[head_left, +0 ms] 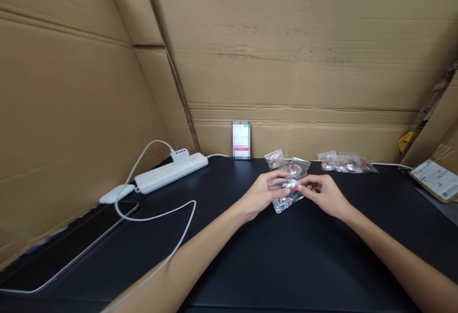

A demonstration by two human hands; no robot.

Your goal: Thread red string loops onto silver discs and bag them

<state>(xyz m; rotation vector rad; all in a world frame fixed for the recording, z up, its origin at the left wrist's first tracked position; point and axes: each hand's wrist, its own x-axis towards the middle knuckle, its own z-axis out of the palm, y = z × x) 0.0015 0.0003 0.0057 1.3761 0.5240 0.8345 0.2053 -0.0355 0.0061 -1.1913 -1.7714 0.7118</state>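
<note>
Pinching 1 silver-red disc (288, 184), prob. inside clear bag (284, 203), btwn L hand (262, 191) and R hand (325, 194); having more bagged discs (348, 164) at abt 2 o'clock from it.

There are two hands (258, 193) (326, 194), two groups of bagged silver-and-red pieces (295, 169) (348, 165), one phone (241, 141), one power strip (157, 179) and one flat dark device (67, 246).

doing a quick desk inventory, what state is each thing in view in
left hand, pinching a clear packet
right hand, pinching the same packet
packet, wrinkled, can't tell if sealed
packets to the right, lying in a row
phone, propped upright, screen lit
power strip, charger plugged in
charger, cable plugged in
cable, loosely looped, crossing left forearm
tablet, lying flat, screen dark
parcel, label showing
</note>
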